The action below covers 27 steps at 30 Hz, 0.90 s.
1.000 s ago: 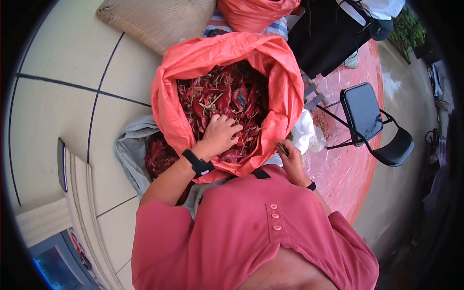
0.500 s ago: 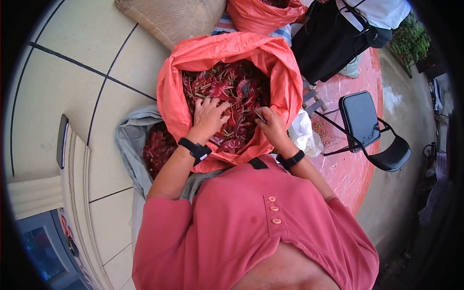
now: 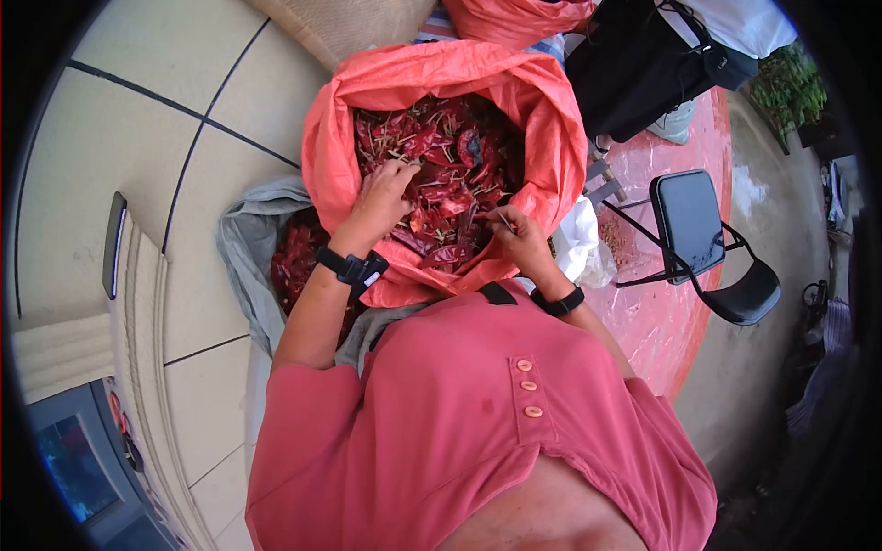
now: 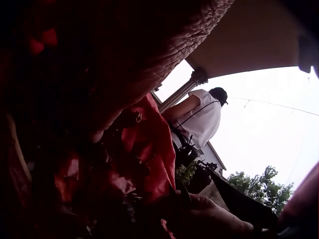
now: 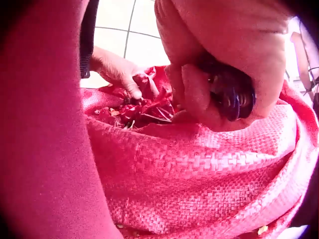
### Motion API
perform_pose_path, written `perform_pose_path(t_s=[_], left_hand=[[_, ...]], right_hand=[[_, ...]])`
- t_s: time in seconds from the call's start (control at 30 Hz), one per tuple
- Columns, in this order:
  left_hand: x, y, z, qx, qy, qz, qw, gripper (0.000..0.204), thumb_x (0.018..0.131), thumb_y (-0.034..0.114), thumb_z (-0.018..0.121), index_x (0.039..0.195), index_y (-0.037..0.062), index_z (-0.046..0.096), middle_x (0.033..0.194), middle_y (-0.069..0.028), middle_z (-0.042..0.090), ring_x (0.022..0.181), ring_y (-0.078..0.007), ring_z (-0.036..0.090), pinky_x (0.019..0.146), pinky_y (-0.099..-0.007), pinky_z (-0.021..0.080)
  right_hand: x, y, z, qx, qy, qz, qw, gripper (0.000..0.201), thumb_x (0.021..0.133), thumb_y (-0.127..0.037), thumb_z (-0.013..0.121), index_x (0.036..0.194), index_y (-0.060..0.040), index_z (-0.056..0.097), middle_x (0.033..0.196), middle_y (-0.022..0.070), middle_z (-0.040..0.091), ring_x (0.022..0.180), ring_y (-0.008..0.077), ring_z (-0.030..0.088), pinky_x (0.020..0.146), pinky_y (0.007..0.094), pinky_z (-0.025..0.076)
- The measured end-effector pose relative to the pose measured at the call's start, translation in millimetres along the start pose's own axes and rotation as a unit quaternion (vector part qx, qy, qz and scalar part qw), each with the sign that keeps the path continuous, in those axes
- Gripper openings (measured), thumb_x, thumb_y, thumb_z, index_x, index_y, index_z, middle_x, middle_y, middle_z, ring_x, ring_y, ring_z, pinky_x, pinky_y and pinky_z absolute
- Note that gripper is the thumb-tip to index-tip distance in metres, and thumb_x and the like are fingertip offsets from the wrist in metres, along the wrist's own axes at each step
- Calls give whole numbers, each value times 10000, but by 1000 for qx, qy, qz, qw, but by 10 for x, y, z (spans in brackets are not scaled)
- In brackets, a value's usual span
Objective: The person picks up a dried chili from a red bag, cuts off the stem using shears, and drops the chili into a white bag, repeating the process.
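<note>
An orange-red woven sack (image 3: 331,156) with a rolled rim stands in front of the person, filled with dried red chillies (image 3: 450,197) that have pale stems. The left hand (image 3: 378,200) reaches in at the sack's left side. Its thumb and fingers close about a chilli (image 5: 145,79) in the right wrist view. The right hand (image 3: 524,239) is over the sack's near right rim, fingers curled round small dark blue snips (image 5: 233,97) with a coil spring. The tips of the snips point toward the chillies. The left wrist view is mostly dark.
A grey sack (image 3: 243,243) of red chillies stands to the left, and another orange sack (image 3: 514,20) beyond. A black folding chair (image 3: 687,225) and a white bag (image 3: 576,241) are at the right. Another person in a white shirt (image 4: 199,117) is close by at the back.
The right hand has come from beside the sack to over its near right rim, with the snips. The left hand went leftward among the chillies, then drew a little closer. The head view has shifted slightly.
</note>
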<state>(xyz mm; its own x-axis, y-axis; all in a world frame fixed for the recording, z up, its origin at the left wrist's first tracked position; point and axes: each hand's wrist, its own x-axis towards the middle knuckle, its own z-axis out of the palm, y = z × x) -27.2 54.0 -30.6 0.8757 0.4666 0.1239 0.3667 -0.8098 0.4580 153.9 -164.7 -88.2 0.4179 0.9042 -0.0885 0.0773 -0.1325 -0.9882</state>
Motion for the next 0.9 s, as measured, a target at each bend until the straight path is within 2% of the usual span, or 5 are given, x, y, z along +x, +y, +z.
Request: perform_pose_path(t_s=[0.37,0.47,0.57,0.67,0.9], left_hand=[[28,2,-30,-193,30,-58,979,200,787,56,670,984,68,644,1112,-117,552,1089,-298,523,966,-383,420],[-54,142,-76,-39,98,-28,994,161,802,43,635,957,83,653,1093,-84,568,1045,-289,526,934,-392,430],[-114,73,7,32,-22,15,999,189,772,25,642,947,96,651,1089,-44,566,1026,-288,516,884,-400,437],[-186,236,-32,79,-14,34,996,203,747,2,647,926,98,644,1072,-26,562,991,-296,522,852,-393,437],[-193,432,-66,-52,166,66,982,180,739,-3,661,906,57,630,983,-105,576,913,-293,587,774,-394,506]], right_hand=[[-26,-256,-19,62,12,9,998,134,951,-22,557,1074,13,597,962,20,635,927,101,601,847,237,469],[-38,-357,-16,48,-4,10,999,139,954,-21,548,1080,11,600,957,15,633,927,97,597,848,239,468],[-55,-302,13,53,-10,14,998,145,946,-5,542,1076,10,605,946,15,628,915,98,596,837,238,466],[-35,-320,35,43,-12,12,999,150,932,14,540,1066,10,606,937,23,625,901,102,599,820,238,467],[-104,-366,0,73,-14,13,997,151,946,-16,545,1082,16,602,940,28,627,936,112,597,844,247,464]])
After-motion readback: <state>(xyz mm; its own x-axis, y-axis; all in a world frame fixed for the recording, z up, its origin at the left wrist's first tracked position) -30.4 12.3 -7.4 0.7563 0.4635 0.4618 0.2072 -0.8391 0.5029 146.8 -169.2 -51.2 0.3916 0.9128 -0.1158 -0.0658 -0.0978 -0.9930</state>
